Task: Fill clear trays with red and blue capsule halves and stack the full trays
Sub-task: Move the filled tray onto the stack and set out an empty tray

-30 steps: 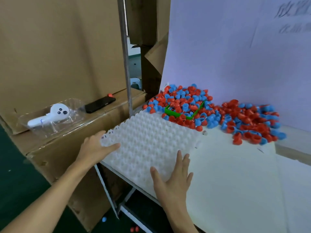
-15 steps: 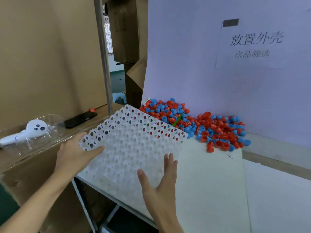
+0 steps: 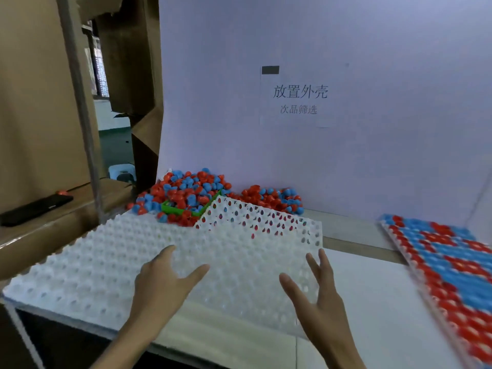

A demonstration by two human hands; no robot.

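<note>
Both hands are low in the middle of the frame, and neither is clamped on anything as far as I can see. Left hand [image 3: 163,284] lies on the white tray pile with fingers out and thumb spread, looks like it's just pinning the pile down. Right hand [image 3: 318,296] has its fingers splayed and straight at the near right edge of a clear tray [image 3: 262,243]; I can't tell if it's actually touching or just hovering.

That clear tray is tilted, far edge up, near edge down by the hands. My guess is it's being peeled off the tray stack [image 3: 87,265] at lower left so it can go flat on the white table [image 3: 372,310] for filling. You can see red and blue through its holes.

Loose capsule halves [image 3: 191,190] are heaped at the back wall, centre frame, handy for scooping. 1 filled tray [image 3: 442,265] sits at the right edge, well apart from the hands, probably parked for stacking.

Hard to make out:
- filled tray is blurred and cut off at the right
- green basket [image 3: 174,209] is mostly buried in capsules
- how many trays are in the pile, no clue
- black phone [image 3: 36,209] on the cardboard box [image 3: 40,235], upper left, cut by the frame edge
</note>
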